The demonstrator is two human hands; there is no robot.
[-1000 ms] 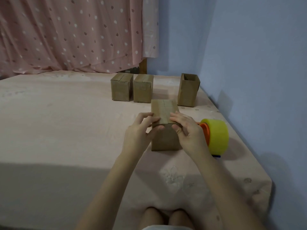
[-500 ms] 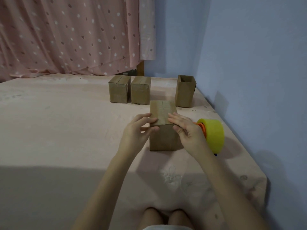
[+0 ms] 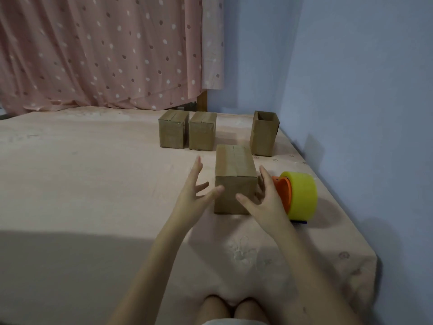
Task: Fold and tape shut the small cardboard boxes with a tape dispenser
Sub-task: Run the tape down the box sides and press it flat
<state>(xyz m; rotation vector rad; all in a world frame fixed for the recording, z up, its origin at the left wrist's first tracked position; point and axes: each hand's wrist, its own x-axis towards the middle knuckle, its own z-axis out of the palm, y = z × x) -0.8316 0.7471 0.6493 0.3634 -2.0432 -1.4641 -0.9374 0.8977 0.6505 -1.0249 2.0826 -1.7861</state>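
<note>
Four small cardboard boxes sit on the pink bedsheet (image 3: 93, 184) as we kneel facing them. Nearest us stands the box in hand (image 3: 235, 181), its top flaps folded down and, as far as the dim light lets us judge, a strip of tape running along the seam. Our left hand (image 3: 192, 195) hovers just beside its left face, fingers spread and holding nothing; our right hand (image 3: 267, 200) is likewise spread wide at the right face, thumb tip near the front, and whether it touches the cardboard we cannot tell.

Just right of that hand lies the tape dispenser (image 3: 297, 195), a yellow roll on an orange holder, resting on the sheet and untouched.

Farther back, two closed boxes, the left one (image 3: 173, 132) and its neighbour (image 3: 202, 133), stand side by side and appear sealed. The open box (image 3: 263, 134) stands apart near the blue wall (image 3: 351, 90), its top gaping.

By our reckoning three boxes are done or nearly so, and one is left to fold and tape. A dotted pink curtain (image 3: 105, 50) hangs behind.
</note>
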